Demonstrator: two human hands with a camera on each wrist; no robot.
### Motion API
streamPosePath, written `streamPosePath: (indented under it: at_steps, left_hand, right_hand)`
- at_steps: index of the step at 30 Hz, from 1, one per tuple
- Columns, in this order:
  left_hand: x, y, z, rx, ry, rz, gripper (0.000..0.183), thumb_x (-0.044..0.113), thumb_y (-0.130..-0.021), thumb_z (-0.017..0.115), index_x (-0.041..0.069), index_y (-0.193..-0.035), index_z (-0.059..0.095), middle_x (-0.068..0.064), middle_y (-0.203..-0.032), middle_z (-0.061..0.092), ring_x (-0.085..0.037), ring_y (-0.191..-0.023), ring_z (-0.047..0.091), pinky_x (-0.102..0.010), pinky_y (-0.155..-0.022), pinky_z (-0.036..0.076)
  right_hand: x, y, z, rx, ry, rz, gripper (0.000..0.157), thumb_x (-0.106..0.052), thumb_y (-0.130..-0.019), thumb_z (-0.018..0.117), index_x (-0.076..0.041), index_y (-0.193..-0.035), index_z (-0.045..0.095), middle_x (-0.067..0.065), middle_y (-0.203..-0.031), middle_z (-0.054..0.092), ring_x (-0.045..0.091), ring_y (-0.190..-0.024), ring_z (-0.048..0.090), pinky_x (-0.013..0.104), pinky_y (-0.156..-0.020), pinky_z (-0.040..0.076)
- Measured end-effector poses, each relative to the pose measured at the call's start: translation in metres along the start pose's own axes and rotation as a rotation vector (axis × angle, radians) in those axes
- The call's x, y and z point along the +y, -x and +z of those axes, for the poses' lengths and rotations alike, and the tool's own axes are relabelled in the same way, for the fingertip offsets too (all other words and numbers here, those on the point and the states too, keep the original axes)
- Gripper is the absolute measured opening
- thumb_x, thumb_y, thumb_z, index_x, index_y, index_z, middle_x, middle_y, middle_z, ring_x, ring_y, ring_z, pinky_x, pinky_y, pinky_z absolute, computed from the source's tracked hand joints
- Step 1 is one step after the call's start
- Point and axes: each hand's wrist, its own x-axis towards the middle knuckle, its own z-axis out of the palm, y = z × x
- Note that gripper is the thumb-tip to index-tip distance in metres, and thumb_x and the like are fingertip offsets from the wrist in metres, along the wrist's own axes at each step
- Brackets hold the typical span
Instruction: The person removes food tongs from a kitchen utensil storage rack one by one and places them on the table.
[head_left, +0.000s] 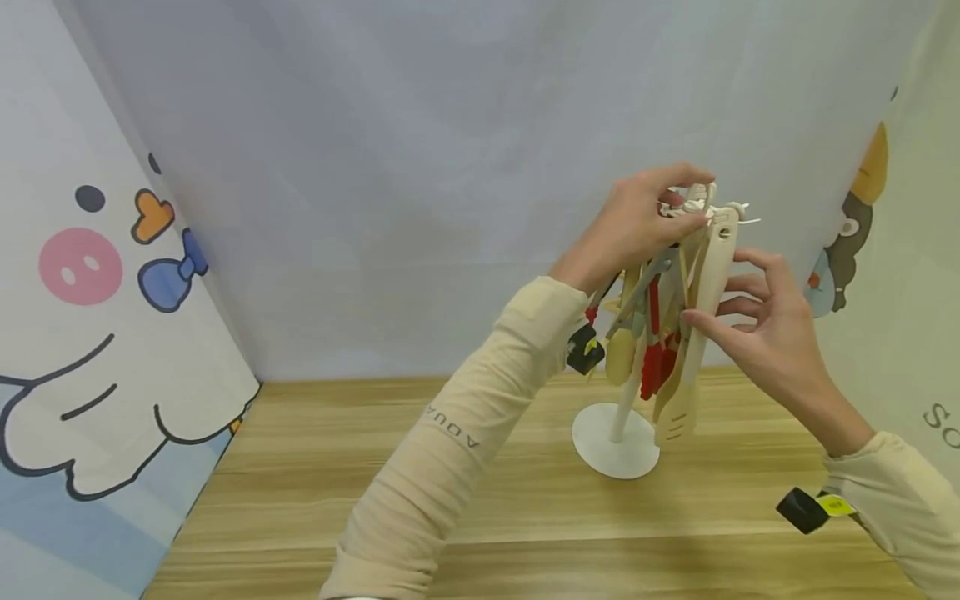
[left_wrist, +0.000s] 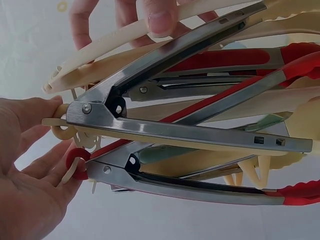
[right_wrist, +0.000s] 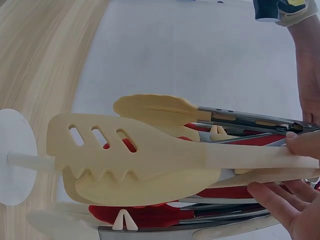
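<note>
A utensil carousel with a round white base [head_left: 600,446] stands on the table, hung with several kitchen tools. My left hand [head_left: 645,208] grips its white top, thumb and index finger on either side of the hub. In the left wrist view, steel tongs with a pale yellow ring [left_wrist: 200,134] and red-tipped tongs [left_wrist: 210,192] hang beside those fingers. My right hand [head_left: 780,321] pinches the handle of a cream slotted turner [right_wrist: 165,147], thumb on one side and fingers on the other. Behind the turner is a pale yellow spoon-like head [right_wrist: 145,189], partly hidden.
The wooden table [head_left: 337,483] meets a pale cloth backdrop [head_left: 420,208] behind the carousel. Cartoon-printed cloth panels [head_left: 172,367] stand at left and right. A black wrist device [head_left: 802,510] is on the right sleeve.
</note>
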Motion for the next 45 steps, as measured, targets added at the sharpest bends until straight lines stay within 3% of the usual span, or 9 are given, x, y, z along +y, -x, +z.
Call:
streamPosePath:
  at_steps: [20,39,45]
  left_hand:
    - [0.000,-0.001,0.003,-0.012,-0.025,-0.003,0.041,0.024,-0.092,0.062,0.027,-0.133,0.055,0.008,-0.135,0.049,-0.003,-0.112,0.052,-0.016,-0.078,0.045]
    - [0.001,0.000,0.005,-0.008,-0.011,-0.032,0.039,0.025,-0.092,0.063,0.026,-0.130,0.057,0.006,-0.122,0.054,-0.003,-0.102,0.053,-0.017,-0.070,0.046]
    - [0.001,0.001,0.004,-0.003,-0.011,-0.011,0.038,0.024,-0.092,0.062,0.024,-0.130,0.057,0.003,-0.118,0.056,-0.005,-0.098,0.055,-0.017,-0.069,0.046]
  right_hand:
    - [-0.004,0.009,-0.009,0.019,0.011,-0.048,0.086,0.009,-0.075,0.073,-0.019,-0.145,0.031,-0.006,-0.100,0.059,0.000,-0.077,0.062,0.012,-0.064,0.049]
    - [0.002,0.017,-0.021,0.047,0.004,-0.053,0.086,0.013,-0.075,0.070,-0.016,-0.145,0.029,-0.008,-0.101,0.059,-0.001,-0.078,0.062,0.012,-0.064,0.049]
    - [0.005,0.019,-0.021,0.033,0.013,-0.053,0.087,0.014,-0.074,0.071,-0.016,-0.145,0.029,-0.009,-0.100,0.058,-0.002,-0.077,0.062,0.012,-0.063,0.049]
